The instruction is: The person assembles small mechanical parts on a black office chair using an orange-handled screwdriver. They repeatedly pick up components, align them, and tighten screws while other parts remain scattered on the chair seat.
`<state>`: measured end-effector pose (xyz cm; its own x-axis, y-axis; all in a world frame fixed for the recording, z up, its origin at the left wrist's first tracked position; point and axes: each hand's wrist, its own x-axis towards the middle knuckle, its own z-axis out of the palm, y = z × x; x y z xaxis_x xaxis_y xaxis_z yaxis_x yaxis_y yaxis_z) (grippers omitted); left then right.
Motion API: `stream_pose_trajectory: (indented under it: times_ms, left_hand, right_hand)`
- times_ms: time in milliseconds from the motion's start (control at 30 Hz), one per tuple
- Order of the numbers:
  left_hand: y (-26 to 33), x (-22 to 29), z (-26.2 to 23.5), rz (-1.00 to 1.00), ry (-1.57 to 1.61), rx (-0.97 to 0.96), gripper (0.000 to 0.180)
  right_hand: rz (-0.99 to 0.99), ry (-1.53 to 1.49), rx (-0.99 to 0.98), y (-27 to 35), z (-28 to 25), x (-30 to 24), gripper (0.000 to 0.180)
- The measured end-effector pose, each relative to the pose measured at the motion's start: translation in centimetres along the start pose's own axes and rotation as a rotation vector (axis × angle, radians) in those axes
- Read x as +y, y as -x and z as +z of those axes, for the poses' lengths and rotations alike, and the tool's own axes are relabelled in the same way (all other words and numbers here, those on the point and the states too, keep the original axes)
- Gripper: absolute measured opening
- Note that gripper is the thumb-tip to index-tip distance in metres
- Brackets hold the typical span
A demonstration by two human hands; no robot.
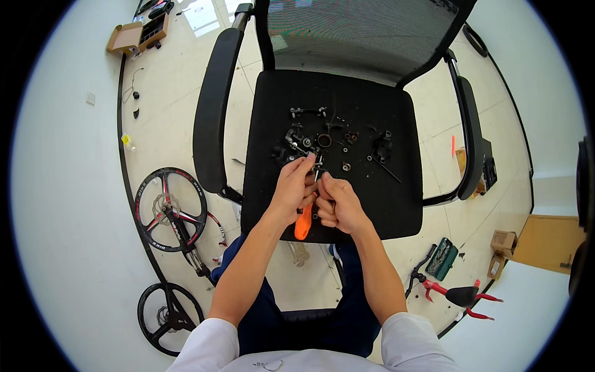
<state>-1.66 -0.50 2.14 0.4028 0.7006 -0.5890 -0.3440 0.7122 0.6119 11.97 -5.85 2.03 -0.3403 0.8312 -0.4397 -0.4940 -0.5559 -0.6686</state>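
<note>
Both hands meet over the black chair seat [372, 214], near its front. My left hand [294, 191] is closed around a screwdriver [303, 225] whose orange handle sticks out below the fingers. Its thin metal shaft shows between the hands. My right hand [341, 203] is closed beside it, thumb and index finger pinched together; whatever they grip is hidden. Just beyond the fingertips lies a cluster of small metal and black parts, with a silver-and-black mechanism [297, 141] and a dark ring [324, 141] among them.
On the seat's right lie a black part [383, 146] and a thin rod [388, 169]. Chair armrests [217, 111] flank the seat. Spoked wheels [170, 209] lean at left. A green case [441, 259] and a red frame with a black saddle [463, 296] are at lower right.
</note>
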Motion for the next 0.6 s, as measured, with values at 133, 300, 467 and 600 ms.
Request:
stream_pose_trajectory:
  times_ms: [133,300,467,600]
  left_hand:
    - [-0.2,0.0,-0.4,0.000,0.013,-0.009,0.030]
    - [0.0,-0.2,0.2,0.070,-0.045,0.056,0.031]
    - [-1.8,-2.8,-0.9,0.453,-0.254,0.094,0.031]
    - [-1.9,-2.8,-0.8,0.417,-0.281,0.095,0.034]
  right_hand:
    - [0.007,0.003,-0.007,-0.2,0.1,0.2,0.050]
    - [0.038,-0.083,-0.018,-0.2,0.2,0.3,0.050]
    - [0.047,-0.238,-0.062,-0.2,0.6,0.6,0.049]
    - [0.043,-0.215,-0.014,-0.1,0.5,0.6,0.051]
